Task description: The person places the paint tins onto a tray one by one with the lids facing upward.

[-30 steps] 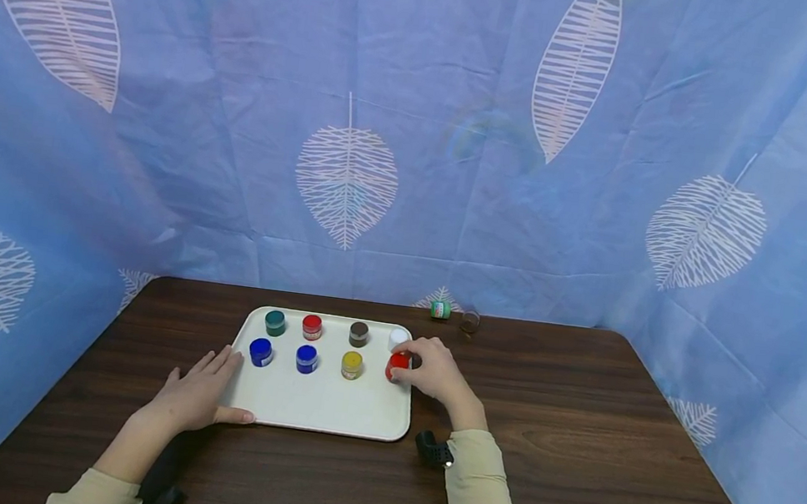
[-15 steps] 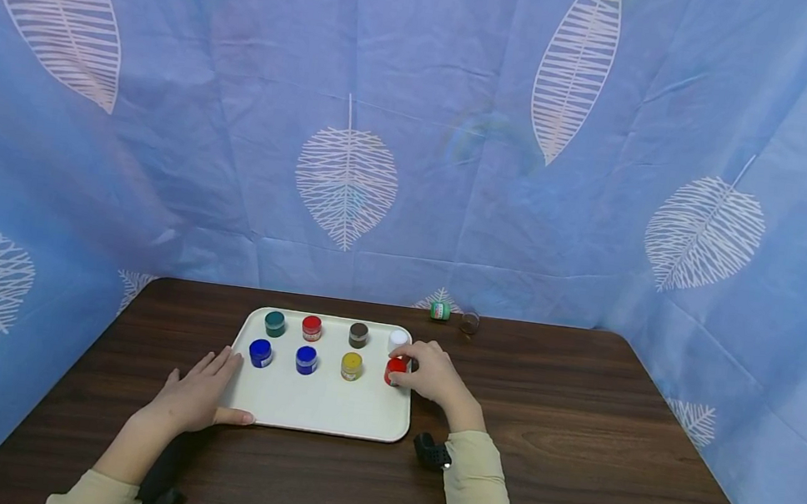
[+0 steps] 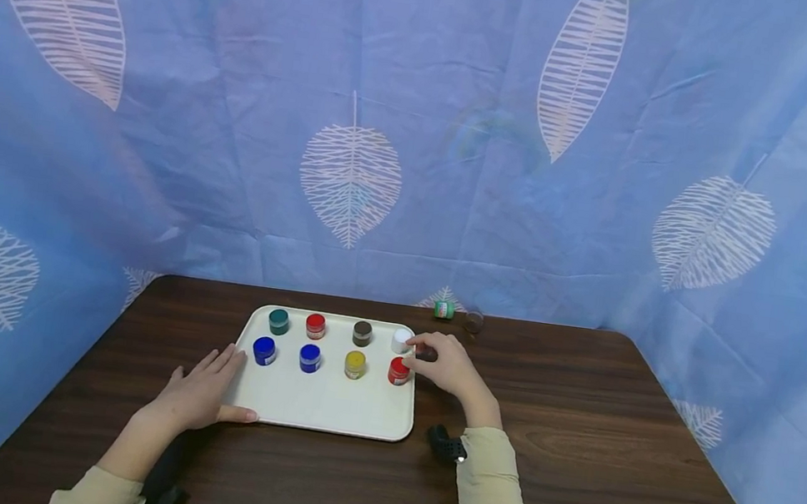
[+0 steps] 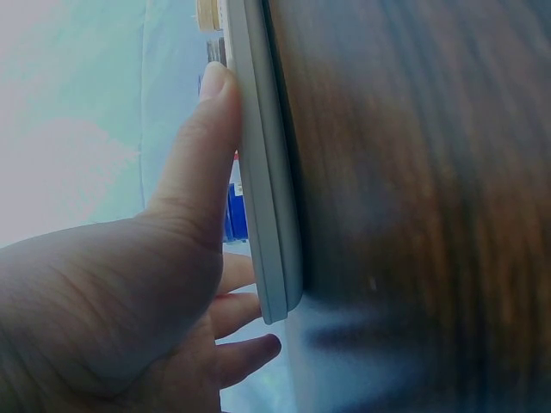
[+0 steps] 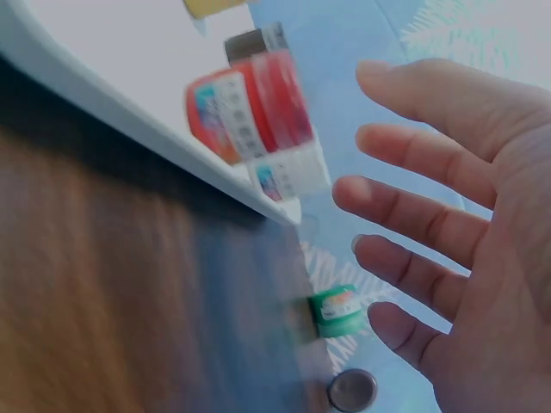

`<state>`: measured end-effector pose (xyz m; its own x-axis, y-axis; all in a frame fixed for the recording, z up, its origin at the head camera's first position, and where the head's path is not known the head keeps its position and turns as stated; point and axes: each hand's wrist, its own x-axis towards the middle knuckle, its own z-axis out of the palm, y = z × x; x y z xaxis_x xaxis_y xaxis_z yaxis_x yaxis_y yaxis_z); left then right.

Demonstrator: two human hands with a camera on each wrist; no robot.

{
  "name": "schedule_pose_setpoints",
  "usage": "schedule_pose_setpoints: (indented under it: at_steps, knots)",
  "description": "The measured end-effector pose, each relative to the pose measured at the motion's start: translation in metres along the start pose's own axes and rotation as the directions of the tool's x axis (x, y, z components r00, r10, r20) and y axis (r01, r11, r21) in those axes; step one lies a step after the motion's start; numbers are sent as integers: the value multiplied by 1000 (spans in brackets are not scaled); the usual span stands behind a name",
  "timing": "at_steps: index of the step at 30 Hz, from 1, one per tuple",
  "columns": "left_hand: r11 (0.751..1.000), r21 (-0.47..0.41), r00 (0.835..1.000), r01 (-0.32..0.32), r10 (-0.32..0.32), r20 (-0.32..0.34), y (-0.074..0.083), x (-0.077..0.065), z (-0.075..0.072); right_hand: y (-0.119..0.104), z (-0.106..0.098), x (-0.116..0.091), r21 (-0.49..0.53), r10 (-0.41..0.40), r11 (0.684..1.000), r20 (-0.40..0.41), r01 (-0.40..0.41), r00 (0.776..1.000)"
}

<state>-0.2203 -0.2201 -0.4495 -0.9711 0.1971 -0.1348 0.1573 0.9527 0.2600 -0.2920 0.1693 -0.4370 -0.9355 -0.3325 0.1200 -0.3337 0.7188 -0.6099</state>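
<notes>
A white tray (image 3: 324,406) holds several small paint jars in two rows. My left hand (image 3: 193,394) rests at the tray's left side with straight fingers, its thumb (image 4: 194,159) lying along the front rim in the left wrist view. Just off the red paint jar (image 3: 400,372) at the right end of the front row is my right hand (image 3: 451,369). Its fingers are spread with nothing between them, and a gap separates them from the jar in the right wrist view. Behind that red jar stands a white paint jar (image 3: 400,340).
On the tray also stand a yellow jar (image 3: 355,365), a brown jar (image 3: 362,333), two blue jars, a second red jar (image 3: 315,325) and a dark green jar (image 3: 278,321). A green jar (image 3: 444,310) and a dark jar (image 3: 473,322) are at the table's back edge.
My right hand has let go of the red jar and lifted slightly up and to the right. The red jar stays on the tray; my left hand holds its place.
</notes>
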Motion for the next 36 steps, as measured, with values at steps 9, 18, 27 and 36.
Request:
schedule_pose_setpoints:
  at_steps: [9,18,27,36]
  knots:
    - [1000,7,1000,11,-11,-5,2,0,-1,23,-21,6,0,-13,1000,-128,13,992]
    - [1000,8,1000,15,-15,-6,1,0,-1,43,-43,20,-51,127,988,-252,-145,959]
    - [1000,1,1000,10,-10,3,2,-1,-1,67,-51,39,-170,186,952,-333,-253,924]
    - [1000,6,1000,-4,4,-13,0,1,-1,84,-52,59,-322,223,883,-351,-341,909]
